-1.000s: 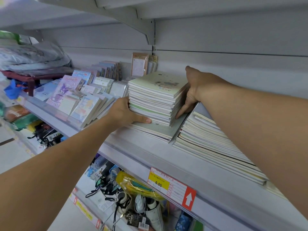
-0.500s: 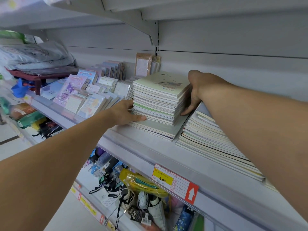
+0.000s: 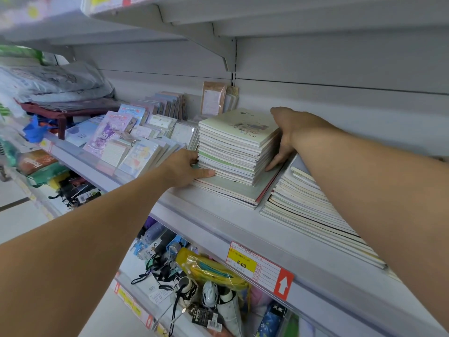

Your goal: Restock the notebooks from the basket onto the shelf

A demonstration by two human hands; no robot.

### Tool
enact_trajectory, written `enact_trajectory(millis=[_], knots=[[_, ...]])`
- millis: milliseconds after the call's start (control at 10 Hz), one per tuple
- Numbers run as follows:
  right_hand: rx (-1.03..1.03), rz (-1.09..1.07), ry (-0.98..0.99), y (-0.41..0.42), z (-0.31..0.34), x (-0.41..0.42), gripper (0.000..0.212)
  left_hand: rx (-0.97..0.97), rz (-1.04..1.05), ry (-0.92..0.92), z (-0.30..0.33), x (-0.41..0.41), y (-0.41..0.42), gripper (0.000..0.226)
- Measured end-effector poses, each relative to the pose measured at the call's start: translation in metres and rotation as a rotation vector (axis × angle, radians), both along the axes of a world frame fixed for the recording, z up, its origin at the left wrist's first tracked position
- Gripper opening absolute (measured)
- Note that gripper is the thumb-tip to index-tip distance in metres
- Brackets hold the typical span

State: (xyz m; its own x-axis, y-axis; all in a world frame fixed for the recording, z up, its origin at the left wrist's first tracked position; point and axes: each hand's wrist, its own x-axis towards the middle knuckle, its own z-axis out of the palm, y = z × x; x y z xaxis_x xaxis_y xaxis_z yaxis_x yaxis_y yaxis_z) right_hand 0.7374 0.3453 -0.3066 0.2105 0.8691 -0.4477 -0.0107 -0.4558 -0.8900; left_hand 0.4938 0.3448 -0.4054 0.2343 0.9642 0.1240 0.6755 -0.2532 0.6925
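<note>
A tall stack of pale green and white notebooks (image 3: 233, 147) sits on the grey shelf (image 3: 218, 215), resting on a few wider notebooks (image 3: 233, 193). My left hand (image 3: 187, 169) presses against the stack's lower left side, thumb along its front bottom edge. My right hand (image 3: 289, 135) cups the stack's right side, fingers pointing down to the wider notebooks. Both hands clasp the stack between them. The basket is out of view.
A slanted pile of thin notebooks (image 3: 311, 205) lies right of the stack under my right forearm. Notepads and sticker packs (image 3: 136, 144) stand to the left. An upper shelf bracket (image 3: 213, 45) hangs overhead. A price tag (image 3: 260, 268) marks the shelf edge; umbrellas (image 3: 209, 288) fill the shelf below.
The stack has settled lower onto the wider notebooks and my left thumb has slid along its front bottom edge. The camera has moved slightly closer and to the left.
</note>
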Motion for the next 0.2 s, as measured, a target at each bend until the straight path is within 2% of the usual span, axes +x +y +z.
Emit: enact_trajectory(millis=[100, 200], knots=[[0.05, 0.051, -0.253, 0.004, -0.001, -0.006, 0.04, 0.074, 0.069, 0.162, 0.001, 0.006, -0.008, 0.049], [0.28, 0.093, -0.734, 0.0, 0.014, -0.01, 0.035, 0.105, 0.201, 0.21, 0.007, 0.0, -0.022, 0.064]])
